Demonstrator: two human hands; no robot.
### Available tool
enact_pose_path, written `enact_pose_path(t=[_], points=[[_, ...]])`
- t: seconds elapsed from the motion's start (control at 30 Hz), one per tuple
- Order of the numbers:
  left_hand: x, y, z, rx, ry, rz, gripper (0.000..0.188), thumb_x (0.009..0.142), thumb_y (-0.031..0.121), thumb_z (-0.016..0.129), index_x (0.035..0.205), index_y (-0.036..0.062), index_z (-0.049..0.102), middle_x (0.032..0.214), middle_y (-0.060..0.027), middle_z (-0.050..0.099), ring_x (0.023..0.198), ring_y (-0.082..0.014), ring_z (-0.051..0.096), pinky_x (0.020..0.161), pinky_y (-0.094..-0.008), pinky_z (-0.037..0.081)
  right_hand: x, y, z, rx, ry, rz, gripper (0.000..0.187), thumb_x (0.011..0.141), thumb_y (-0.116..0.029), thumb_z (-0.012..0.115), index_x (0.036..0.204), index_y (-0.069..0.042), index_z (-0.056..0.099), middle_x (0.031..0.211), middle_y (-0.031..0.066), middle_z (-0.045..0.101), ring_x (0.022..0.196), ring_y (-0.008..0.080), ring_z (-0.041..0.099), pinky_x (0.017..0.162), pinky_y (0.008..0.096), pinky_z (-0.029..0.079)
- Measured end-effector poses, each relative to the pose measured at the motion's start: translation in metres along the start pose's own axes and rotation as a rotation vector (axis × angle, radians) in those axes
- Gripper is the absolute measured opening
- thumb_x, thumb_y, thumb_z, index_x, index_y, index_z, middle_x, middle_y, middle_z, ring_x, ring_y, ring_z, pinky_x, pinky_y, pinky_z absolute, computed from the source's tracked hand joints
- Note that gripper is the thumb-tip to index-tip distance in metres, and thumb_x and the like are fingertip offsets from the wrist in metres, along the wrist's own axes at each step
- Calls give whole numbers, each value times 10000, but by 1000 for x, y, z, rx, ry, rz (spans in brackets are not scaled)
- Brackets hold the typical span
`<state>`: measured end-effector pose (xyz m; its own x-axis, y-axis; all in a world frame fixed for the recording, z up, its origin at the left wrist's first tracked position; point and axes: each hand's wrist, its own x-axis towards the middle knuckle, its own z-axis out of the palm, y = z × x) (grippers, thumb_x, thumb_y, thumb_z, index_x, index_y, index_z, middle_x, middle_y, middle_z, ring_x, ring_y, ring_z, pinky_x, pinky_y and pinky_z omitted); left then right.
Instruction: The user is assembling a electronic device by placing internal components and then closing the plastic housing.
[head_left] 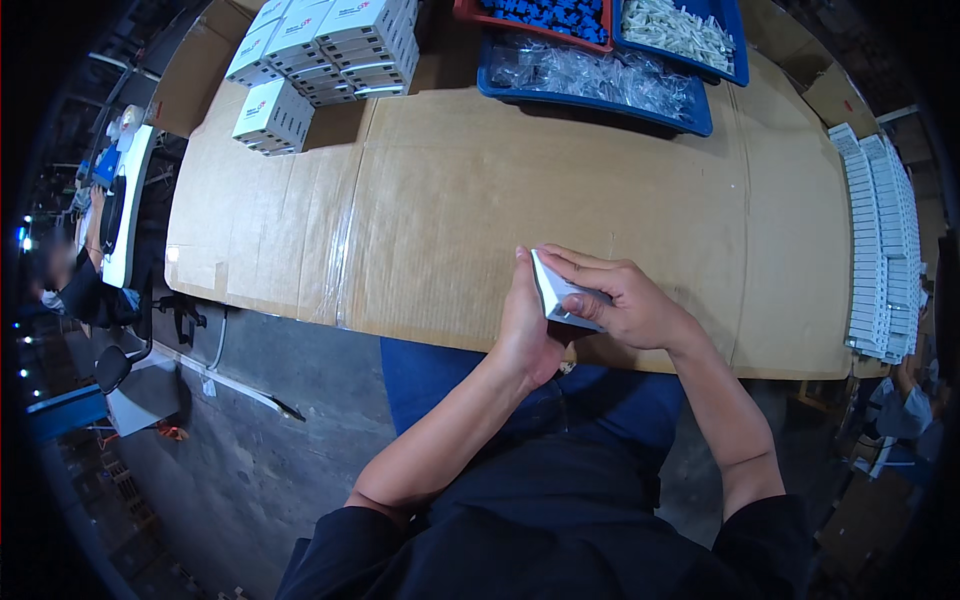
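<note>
Holds a small white carton [553, 283] between both hands, tilted, with a pointed corner rising toward the fingertips. Cups its left side in the left hand [525, 325], with fingers straight, close together and pressed flat along that face, tips reaching the far corner. Clasps it from the right with the right hand [642, 308], fingers laid over the far upper edge and thumb pressed on the face nearer the wrist, so pinching the carton between thumb and fingers. Sits, as a carton, squarely inside the two grips, above the near edge of the cardboard-covered counter [600, 190]; hides much of its underside behind the palms, so cannot tell what lies there.

Past the fingers, well apart, shows a blue tray [612, 108] of clear plastic bags [590, 72], then, farther off, a red tray [535, 30] of small blue parts [550, 12] and, to its right, a second blue tray [741, 50] of whitish parts [675, 35]. Far to the left beyond the fingers, has stacked white boxes [330, 50]; far to the right of them, has long rows of white boxes [882, 250].
</note>
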<state>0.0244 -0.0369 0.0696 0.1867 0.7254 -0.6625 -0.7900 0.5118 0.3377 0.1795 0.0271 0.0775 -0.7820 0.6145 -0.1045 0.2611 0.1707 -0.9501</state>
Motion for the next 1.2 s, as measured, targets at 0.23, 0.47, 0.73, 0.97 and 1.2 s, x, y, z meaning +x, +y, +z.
enact_pose_path(t=[0.23, 0.47, 0.73, 0.97, 1.2], points=[[-17, 18, 6, 44, -19, 127, 688, 1092, 623, 257, 1482, 90, 449, 1367, -127, 578, 1275, -251, 587, 1079, -454, 476, 6, -11, 0, -120, 9, -163, 625, 961, -311, 695, 1533, -134, 518, 1674, 155, 338, 1581, 325, 240, 1249, 457, 267], [-24, 20, -2, 283, -168, 387, 563, 1070, 223, 576, 1551, 5, 382, 1493, -176, 499, 1357, -234, 537, 1116, -404, 471, -7, -4, 20, 292, 419, -141, 463, 983, -74, 679, 1436, -75, 585, 1627, 150, 393, 1505, 297, 376, 1200, 414, 356], [-31, 21, -8, 879, -391, 865, 548, 943, 4, 605, 1487, -11, 536, 1667, -185, 294, 1523, -293, 342, 1214, -423, 307, -23, 3, 22, 742, 478, -151, 314, 1013, -124, 685, 1293, 3, 617, 1267, 72, 652, 1143, 148, 635, 960, 318, 542], [-29, 25, -3, 819, -610, 708, 543, 935, 7, 605, 1475, -12, 550, 1626, -215, 367, 1508, -321, 375, 1210, -428, 314, -34, 6, 15, 722, 418, -213, 316, 973, -119, 735, 1227, 24, 615, 1108, 52, 677, 1030, 123, 662, 879, 276, 562], [-25, 9, -5, 579, -424, 707, 625, 1039, 247, 579, 1570, -12, 375, 1630, -217, 369, 1479, -309, 412, 1202, -442, 334, -15, -3, 26, 867, 456, -103, 371, 920, -68, 786, 1242, -8, 611, 1155, 48, 669, 1074, 132, 646, 939, 308, 548]])
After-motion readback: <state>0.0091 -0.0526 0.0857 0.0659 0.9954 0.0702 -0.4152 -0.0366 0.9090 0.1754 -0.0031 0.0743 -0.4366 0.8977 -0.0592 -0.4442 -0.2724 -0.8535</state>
